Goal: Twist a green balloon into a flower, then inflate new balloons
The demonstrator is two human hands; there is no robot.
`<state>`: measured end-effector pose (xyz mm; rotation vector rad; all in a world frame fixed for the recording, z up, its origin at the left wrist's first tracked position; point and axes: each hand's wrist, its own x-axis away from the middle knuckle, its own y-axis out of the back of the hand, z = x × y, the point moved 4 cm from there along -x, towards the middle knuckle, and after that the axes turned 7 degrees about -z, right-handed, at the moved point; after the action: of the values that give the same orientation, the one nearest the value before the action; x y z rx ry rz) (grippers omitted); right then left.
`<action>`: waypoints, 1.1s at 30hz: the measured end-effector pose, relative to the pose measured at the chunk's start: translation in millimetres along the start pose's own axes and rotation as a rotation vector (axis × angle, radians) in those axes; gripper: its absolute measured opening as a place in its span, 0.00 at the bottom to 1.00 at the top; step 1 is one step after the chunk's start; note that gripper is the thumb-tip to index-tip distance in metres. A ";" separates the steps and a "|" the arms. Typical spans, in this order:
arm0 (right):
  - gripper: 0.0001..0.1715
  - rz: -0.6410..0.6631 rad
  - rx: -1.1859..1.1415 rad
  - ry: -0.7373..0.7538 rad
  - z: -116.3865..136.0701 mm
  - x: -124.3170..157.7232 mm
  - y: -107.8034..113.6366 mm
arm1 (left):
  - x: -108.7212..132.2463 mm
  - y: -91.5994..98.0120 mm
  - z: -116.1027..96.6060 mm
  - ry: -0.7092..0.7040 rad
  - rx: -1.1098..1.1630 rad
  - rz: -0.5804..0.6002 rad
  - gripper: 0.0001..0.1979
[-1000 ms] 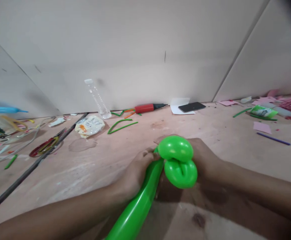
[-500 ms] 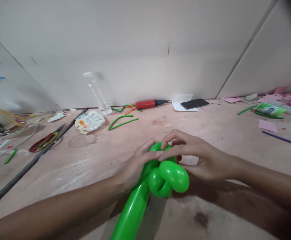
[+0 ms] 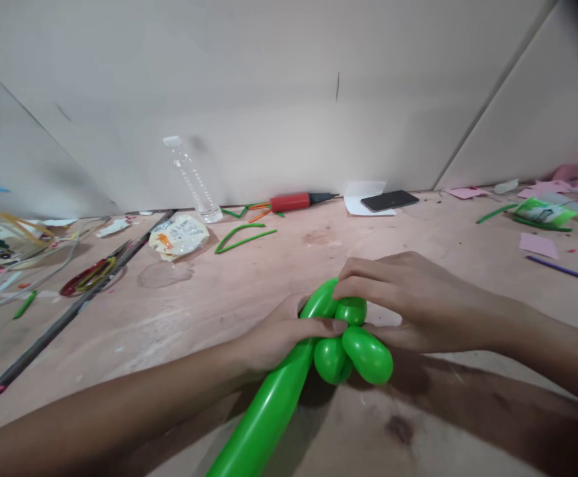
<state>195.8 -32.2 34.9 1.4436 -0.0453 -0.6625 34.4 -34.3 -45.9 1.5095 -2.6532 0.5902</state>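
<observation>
Near six o'clock, the left hand (image 3: 279, 334) grips and the right hand (image 3: 412, 298) holds a green modelling balloon (image 3: 286, 374), at least three bubbles (image 3: 368, 356) already twisted, its long section (image 3: 255, 430) toward seven o'clock as yet untwisted.

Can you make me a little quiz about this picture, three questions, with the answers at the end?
1. What are the left hand and the right hand both touching?

2. True or false: the phone lies to the right of the red pump in the picture.

3. What colour is the cap on the clear bottle?
A) blue
B) white
C) orange

Key:
1. The green balloon
2. True
3. B
</observation>
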 end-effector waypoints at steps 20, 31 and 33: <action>0.19 0.029 0.156 -0.036 4.1 -0.8 -11.1 | 4.7 0.3 -36.2 -0.138 -0.575 -0.018 0.20; 0.14 0.026 -0.089 0.063 10.4 -0.4 -17.2 | 0.8 5.0 -29.7 -0.042 -0.474 0.022 0.18; 0.15 0.026 -0.056 0.048 7.2 0.3 -14.4 | 0.6 6.0 -30.6 -0.033 -0.532 0.029 0.13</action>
<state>187.4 -38.5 22.7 1.4024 -0.0079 -0.6027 24.3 -21.7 -19.3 1.3238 -2.5624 -0.1415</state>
